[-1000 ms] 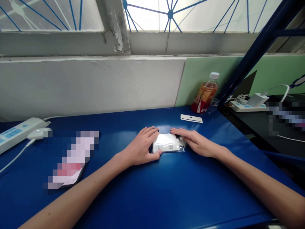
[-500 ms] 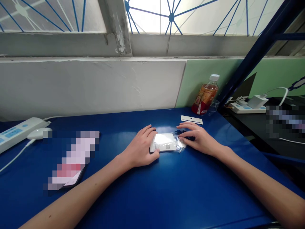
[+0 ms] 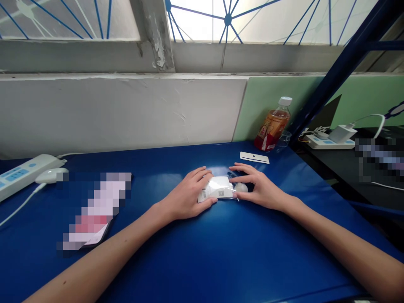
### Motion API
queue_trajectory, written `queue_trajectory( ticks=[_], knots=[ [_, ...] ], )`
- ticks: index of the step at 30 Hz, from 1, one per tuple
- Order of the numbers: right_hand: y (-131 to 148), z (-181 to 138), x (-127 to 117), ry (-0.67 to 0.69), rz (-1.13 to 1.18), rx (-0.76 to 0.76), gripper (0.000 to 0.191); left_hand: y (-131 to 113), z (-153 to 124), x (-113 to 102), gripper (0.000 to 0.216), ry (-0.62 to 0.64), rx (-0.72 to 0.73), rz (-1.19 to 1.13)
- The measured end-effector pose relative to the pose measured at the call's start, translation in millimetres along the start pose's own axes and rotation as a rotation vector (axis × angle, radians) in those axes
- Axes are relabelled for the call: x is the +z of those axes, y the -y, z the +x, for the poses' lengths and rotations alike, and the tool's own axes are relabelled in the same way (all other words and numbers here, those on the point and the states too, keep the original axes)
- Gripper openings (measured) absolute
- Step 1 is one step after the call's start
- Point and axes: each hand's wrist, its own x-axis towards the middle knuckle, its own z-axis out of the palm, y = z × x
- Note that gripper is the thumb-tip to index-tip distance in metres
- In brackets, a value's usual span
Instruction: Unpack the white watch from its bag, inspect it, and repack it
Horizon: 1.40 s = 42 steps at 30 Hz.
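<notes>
A small flat white packet (image 3: 219, 185) in clear, shiny plastic lies on the blue tabletop in front of me. It carries a printed code near its lower edge; what is inside I cannot make out. My left hand (image 3: 192, 193) grips the packet's left end, thumb along the near edge and fingers over the far side. At the other end, my right hand (image 3: 259, 187) has its thumb and forefinger curled about the plastic. A whitish rounded piece (image 3: 241, 188) shows between them, partly hidden by the fingers.
A white slotted card (image 3: 254, 158) lies behind my right hand, near a drink bottle (image 3: 272, 126) by the wall. To the left are a phone with a blurred screen (image 3: 101, 206) and a power strip (image 3: 23, 174) with a plugged-in charger (image 3: 52, 175). A blue slanted post (image 3: 328, 75) rises at right.
My right hand has shifted slightly left, with its thumb and forefinger now round the packet's right end. My left thumb reaches further along the near edge. The plastic at the right end looks flatter.
</notes>
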Motion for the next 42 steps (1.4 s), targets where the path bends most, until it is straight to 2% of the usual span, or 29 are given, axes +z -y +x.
queue_trajectory(
  ticks=[10,16,24,28,32,38,42],
  knots=[
    [7.3,-0.1,4.0,-0.048,-0.005,-0.106,0.021,-2.9,0.6,-1.2,0.049,-0.053,0.045,0.0],
    [5.5,1.7,-15.8,0.027,-0.17,-0.174,0.021,-2.7,0.6,1.0,0.051,-0.13,0.045,0.04],
    [-4.9,1.6,-31.8,0.147,-0.22,-0.086,0.02,-2.9,3.3,-0.5,0.048,-0.119,-0.023,0.054],
    [2.5,-0.4,-29.6,0.085,-0.206,-0.033,0.028,-1.8,1.8,-2.2,0.053,-0.067,-0.032,0.046],
    [9.2,-1.4,-20.9,0.037,-0.152,-0.079,0.043,-2.7,0.4,-2.5,0.06,-0.028,-0.029,0.055],
    [8.2,-0.9,-2.3,0.024,-0.084,-0.053,0.042,-3.7,0.8,-0.6,0.057,-0.034,-0.035,0.063],
    [7.5,0.3,-4.9,0.027,-0.111,-0.091,0.032,-2.4,1.1,0.7,0.057,-0.039,-0.033,0.069]
  ],
)
